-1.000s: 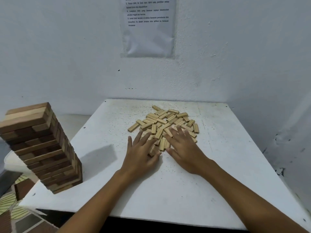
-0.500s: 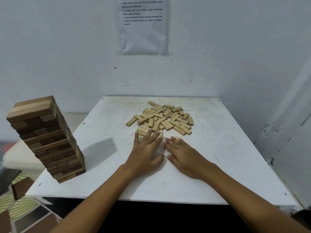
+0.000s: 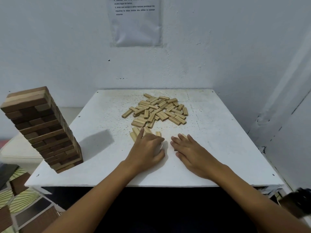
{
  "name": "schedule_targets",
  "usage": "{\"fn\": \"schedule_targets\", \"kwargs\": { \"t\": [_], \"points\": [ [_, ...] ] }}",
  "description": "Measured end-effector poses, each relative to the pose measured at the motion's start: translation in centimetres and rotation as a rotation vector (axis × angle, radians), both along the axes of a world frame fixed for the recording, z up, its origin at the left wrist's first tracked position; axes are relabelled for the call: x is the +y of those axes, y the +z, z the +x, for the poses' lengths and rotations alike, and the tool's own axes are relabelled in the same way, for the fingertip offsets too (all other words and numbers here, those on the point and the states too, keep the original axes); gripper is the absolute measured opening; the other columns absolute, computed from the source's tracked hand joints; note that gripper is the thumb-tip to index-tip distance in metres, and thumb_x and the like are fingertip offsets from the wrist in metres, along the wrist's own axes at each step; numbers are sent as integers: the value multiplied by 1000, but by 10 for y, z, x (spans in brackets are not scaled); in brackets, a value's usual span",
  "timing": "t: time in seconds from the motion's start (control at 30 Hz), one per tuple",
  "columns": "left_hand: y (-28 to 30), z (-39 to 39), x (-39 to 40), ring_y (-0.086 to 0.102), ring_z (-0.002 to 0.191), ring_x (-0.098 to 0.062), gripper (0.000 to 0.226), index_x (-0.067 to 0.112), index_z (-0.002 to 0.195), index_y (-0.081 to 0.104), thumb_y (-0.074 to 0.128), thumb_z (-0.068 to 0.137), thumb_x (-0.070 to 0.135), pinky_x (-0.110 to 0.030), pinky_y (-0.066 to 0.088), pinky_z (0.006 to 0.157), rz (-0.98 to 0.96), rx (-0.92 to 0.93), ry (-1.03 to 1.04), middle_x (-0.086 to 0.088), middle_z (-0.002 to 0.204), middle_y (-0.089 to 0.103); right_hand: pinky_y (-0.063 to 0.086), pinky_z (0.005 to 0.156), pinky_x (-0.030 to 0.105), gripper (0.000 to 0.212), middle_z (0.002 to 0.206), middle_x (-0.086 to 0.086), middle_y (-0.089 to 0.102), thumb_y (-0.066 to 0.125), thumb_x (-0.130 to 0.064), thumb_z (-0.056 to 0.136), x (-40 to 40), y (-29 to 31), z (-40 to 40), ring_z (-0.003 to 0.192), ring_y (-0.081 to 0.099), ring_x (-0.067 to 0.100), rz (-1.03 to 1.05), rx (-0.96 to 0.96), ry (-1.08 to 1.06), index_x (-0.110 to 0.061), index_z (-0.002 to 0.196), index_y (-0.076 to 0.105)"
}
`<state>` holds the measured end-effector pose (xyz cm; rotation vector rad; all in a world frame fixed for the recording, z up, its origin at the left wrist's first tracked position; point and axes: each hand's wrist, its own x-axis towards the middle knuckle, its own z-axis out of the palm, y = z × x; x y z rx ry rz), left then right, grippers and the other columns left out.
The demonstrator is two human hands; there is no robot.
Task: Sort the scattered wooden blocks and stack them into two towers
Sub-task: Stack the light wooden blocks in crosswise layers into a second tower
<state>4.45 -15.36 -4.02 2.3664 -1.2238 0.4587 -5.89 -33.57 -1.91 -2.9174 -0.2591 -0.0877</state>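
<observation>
Wooden blocks (image 3: 156,110): we've one dark tower (image 3: 42,128) standing left; the pale pile remains. Our left hand (image 3: 146,148) curls over several near blocks, right hand (image 3: 190,148) lies spread.

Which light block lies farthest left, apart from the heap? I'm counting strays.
The lone block angled at the pile's left edge, lying diagonally on bare table.

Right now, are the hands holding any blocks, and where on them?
Left hand lies over a few light blocks pulled from the pile, fingers curled over their near ends. Right hand lies flat; a block tip shows under its fingers. Nothing is lifted.
</observation>
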Motion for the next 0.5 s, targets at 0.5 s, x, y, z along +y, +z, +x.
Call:
{"fn": "schedule_targets", "kwargs": {
  "t": [0.5],
  "points": [
    [18, -14, 9, 53, 121, -15, 61, 13, 127, 62, 46, 75, 40, -35, 42, 102, -139, 343, -136, -2, 126, 64, 5, 116, 15, 51, 152, -15, 23, 43, -2, 97, 26, 3, -12, 144, 9, -1, 597, 73, 12, -16, 146, 40]
  ]
}}
